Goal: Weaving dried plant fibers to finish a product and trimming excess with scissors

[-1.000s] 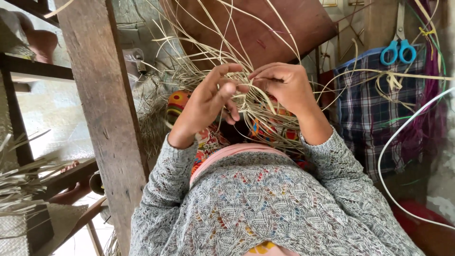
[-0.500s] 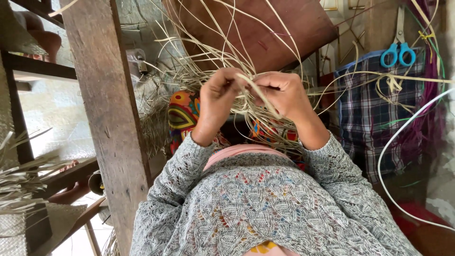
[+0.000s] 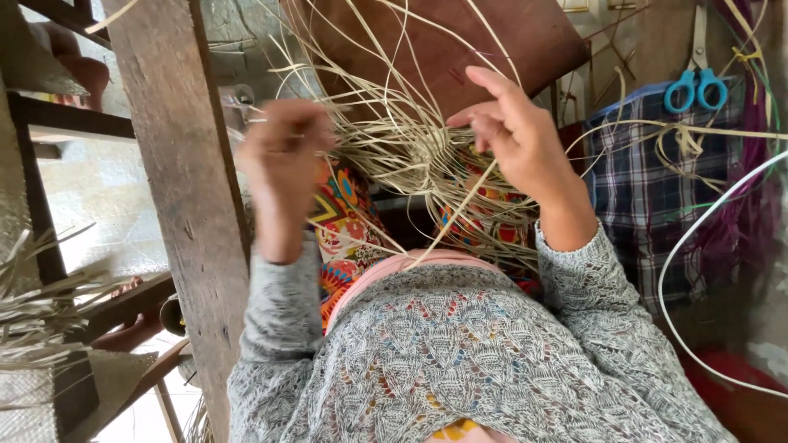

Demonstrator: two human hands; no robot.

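A tangle of pale straw strands with a partly woven core lies over my lap, which is covered in bright patterned cloth. My left hand is raised at the left, fingers closed around thin strands pulled out sideways; it is blurred. My right hand is lifted above the weave, fingertips pinched together on a strand that runs down toward my chest. Both arms are in grey knitted sleeves.
A thick wooden post stands close by my left arm. A brown board lies beyond the straw. Blue-handled scissors hang above a checked cloth at right, with a white cord looping. Dried leaf strips at far left.
My hands, close together on the weave before, have drawn apart: the left swung out to the left pulling strands, the right rose and opened a little above the weave.
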